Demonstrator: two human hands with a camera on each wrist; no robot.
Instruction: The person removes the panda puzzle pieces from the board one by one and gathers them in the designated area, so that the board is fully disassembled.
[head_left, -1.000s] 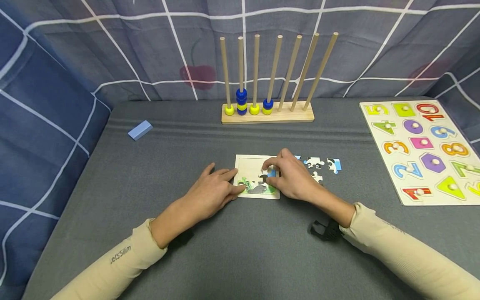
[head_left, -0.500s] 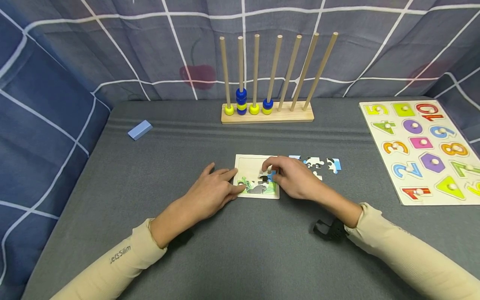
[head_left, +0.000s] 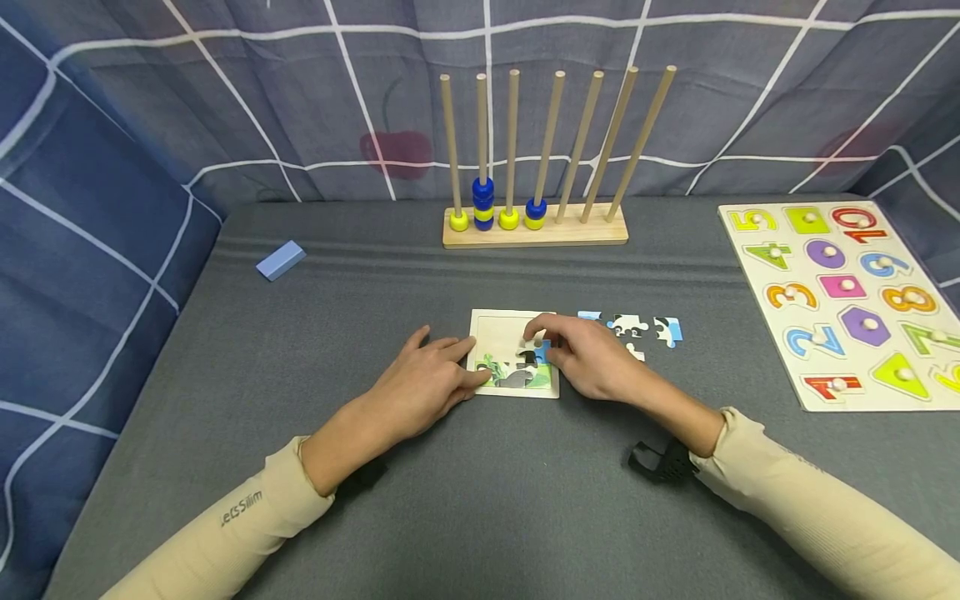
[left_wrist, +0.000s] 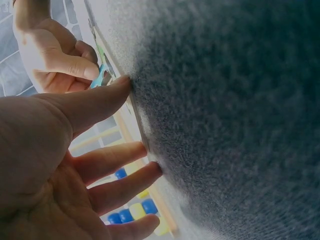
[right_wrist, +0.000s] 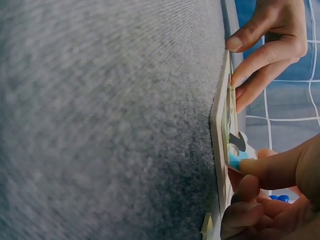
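A small wooden jigsaw tray (head_left: 495, 332) lies in the middle of the table, with green and grey pieces along its near side. My left hand (head_left: 423, 385) rests at its left edge; the thumb (left_wrist: 107, 100) and fingers are extended over the rim. At the tray's right side, my right hand (head_left: 592, 354) pinches a blue, black and white puzzle piece (right_wrist: 237, 159) between thumb and fingers. In the right wrist view that piece is tilted up from the tray. Right of the tray lie several loose puzzle pieces (head_left: 628, 325), one partly hidden by the right hand.
Behind the tray stands a wooden peg rack (head_left: 536, 235) with blue and yellow beads. A number and shape peg board (head_left: 806, 325) lies at the right. A blue block (head_left: 281, 261) sits at the back left. A checked curtain (head_left: 300, 100) borders the table.
My right hand has lowered its knuckles and shifted slightly right and nearer, showing more of the pinched puzzle piece. Since half a second ago it has barely moved. My left hand stays in place.
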